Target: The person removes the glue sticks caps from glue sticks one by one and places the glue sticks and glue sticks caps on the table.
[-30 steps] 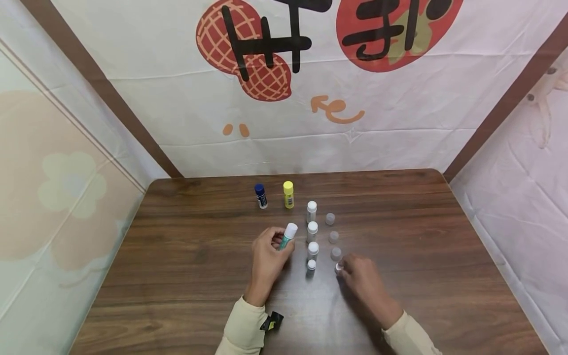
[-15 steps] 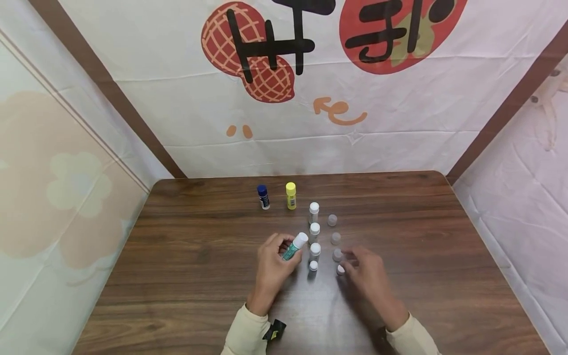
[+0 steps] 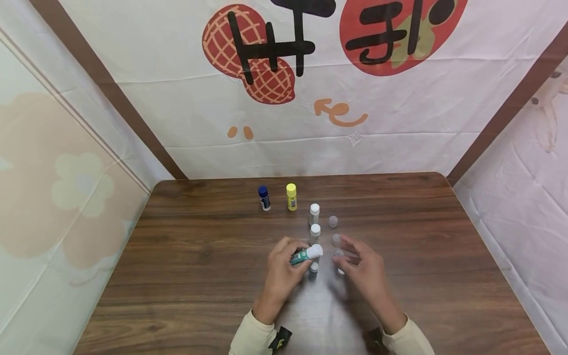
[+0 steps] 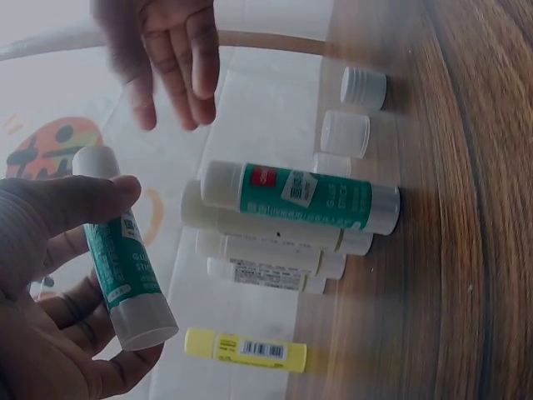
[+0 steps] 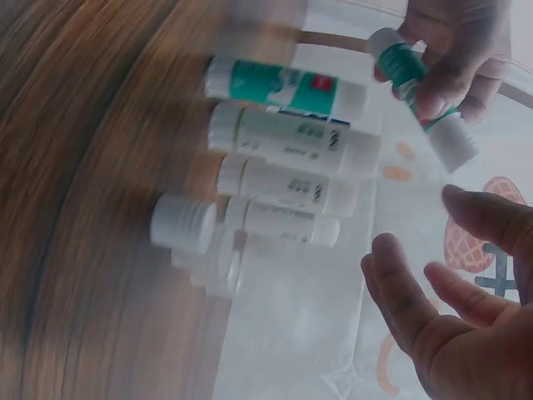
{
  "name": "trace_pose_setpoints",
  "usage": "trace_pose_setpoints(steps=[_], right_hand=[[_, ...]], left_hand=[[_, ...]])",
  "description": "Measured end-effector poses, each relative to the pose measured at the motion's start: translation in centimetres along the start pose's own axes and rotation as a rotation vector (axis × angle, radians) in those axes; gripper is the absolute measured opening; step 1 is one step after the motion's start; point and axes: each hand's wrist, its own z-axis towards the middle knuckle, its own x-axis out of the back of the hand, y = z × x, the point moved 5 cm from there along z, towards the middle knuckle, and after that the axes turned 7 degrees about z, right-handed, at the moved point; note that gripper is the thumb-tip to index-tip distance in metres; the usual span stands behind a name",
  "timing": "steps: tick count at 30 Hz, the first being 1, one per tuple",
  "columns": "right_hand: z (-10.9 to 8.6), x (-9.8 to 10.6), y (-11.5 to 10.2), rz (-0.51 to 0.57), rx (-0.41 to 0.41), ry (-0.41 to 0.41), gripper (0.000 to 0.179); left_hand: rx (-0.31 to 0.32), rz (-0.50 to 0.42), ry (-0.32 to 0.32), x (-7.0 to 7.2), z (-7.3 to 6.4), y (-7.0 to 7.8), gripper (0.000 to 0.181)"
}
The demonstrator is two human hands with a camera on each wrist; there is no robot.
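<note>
Green glue stick (image 4: 125, 260) — left hand (image 3: 281, 270) holds it.

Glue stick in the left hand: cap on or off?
On. In the right wrist view, the white cap covers one end of the green-labelled glue stick; no bare glue shows.

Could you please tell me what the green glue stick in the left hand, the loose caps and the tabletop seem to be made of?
The green glue stick looks like smooth plastic, given its even, moulded-looking white ends. The loose caps seem plastic too: some translucent, one whiter and ribbed. The tabletop could be wood or wood-effect laminate, with brown grain and a slight sheen.
</note>
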Motion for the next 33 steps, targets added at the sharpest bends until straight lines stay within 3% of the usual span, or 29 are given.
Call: trace_pose_setpoints(steps=[4, 11, 16, 23, 27, 33], right_hand=[[0.0, -0.6, -0.3, 0.151, -0.081, -0.041, 0.059], [-0.4, -1.7, -0.4, 0.441, -0.335, -0.135, 0.055], [-0.4, -2.2, -0.6, 0.471, -0.375, -0.155, 0.047], [-0.4, -2.5, -0.4, 0.477, -0.397, -0.16, 0.037], [-0.5, -2.3, -0.5, 0.396, -0.327, -0.134, 0.029], [-0.7, -2.0, -1.6, 0.201, -0.014, -0.07, 0.023]], left_hand=[[-0.051, 0.043, 0.016, -0.2, -0.1, 0.6, 0.034], [-0.155, 0.184, 0.016, -0.5, -0.1, 2.0, 0.033], [-0.218, 0.274, 0.013, -0.6, -0.1, 2.6, 0.032], [-0.367, 0.317, 0.079, -0.4, 0.0, 3.6, 0.025], [-0.389, 0.275, 0.087, -0.2, 0.1, 3.9, 0.021], [-0.306, 0.205, 0.049, 0.3, 0.5, 3.4, 0.022]])
